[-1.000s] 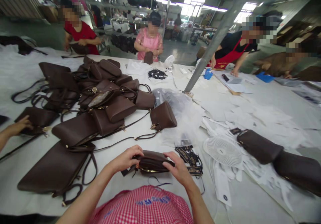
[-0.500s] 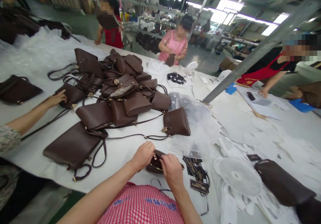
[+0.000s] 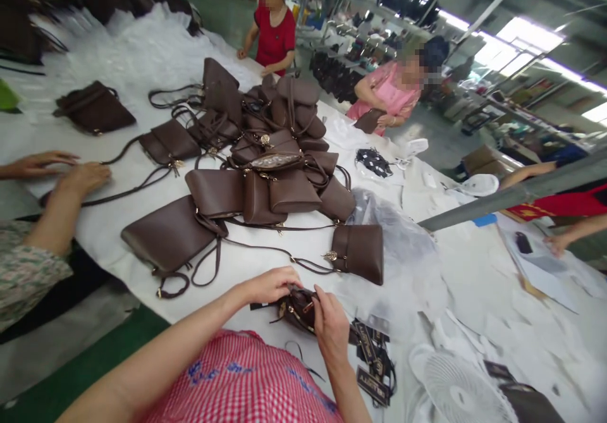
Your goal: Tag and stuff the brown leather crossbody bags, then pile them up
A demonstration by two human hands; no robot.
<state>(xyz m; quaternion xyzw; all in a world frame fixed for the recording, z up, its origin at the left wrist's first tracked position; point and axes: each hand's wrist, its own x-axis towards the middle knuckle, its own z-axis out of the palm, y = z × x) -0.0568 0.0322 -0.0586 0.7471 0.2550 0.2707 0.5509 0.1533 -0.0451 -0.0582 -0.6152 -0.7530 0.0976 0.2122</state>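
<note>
A small dark brown handbag (image 3: 298, 312) with a zip and gold-coloured metal parts lies in front of me at the table edge. Its top faces me. My left hand (image 3: 274, 285) is closed on the far left rim of the bag. My right hand (image 3: 332, 325) pinches its right side by the zip pull. A flat black piece, perhaps a tag, pokes out left of the bag. Black hang tags (image 3: 374, 372) with gold lettering and cords lie just right of my right hand. Beyond my hands, another brown bag (image 3: 363, 252) with a gold charm lies on the table.
A pile of brown handbags (image 3: 294, 189) with straps covers the table's middle. At left, a co-worker's hands (image 3: 83, 179) rest by a bag strap. Clear plastic (image 3: 398, 227), a white fan (image 3: 465, 391) and a slanting metal post (image 3: 474, 211) are on the right. Other people stand around the table.
My view has turned left, so the table's things sit further right. Both my hands stay on the bag, which is tilted more. The co-worker's hand at left has come off a bag.
</note>
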